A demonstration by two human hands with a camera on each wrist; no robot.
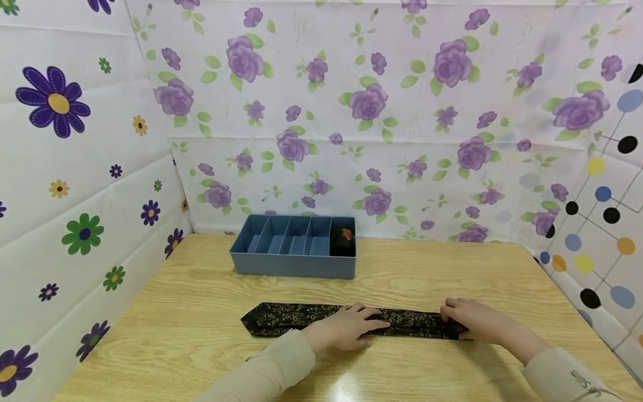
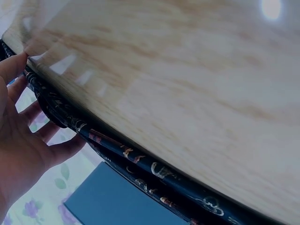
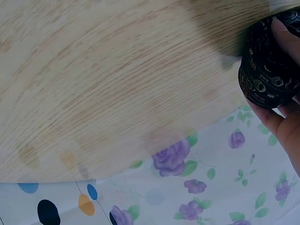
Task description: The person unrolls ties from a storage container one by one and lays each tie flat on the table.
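A dark patterned necktie (image 1: 301,316) lies folded lengthwise across the table, its pointed end at the left. Over its middle rests my left hand (image 1: 346,326), fingers spread on the fabric. In the left wrist view, the fingers of the left hand (image 2: 23,140) lie along the edge of the tie (image 2: 159,171). My right hand (image 1: 472,318) grips the tie's right end. The right wrist view shows that end as a rounded, rolled-looking bundle (image 3: 262,79), with the thumb on one side and fingers of the right hand (image 3: 288,126) on the other.
Behind the tie stands a blue divided box (image 1: 293,265) with several compartments. Its rightmost slot holds a black item (image 1: 342,245) with an orange-red leaf design. Patterned cloth (image 1: 311,111) hangs along the back and sides of the wood-grain table (image 1: 176,335).
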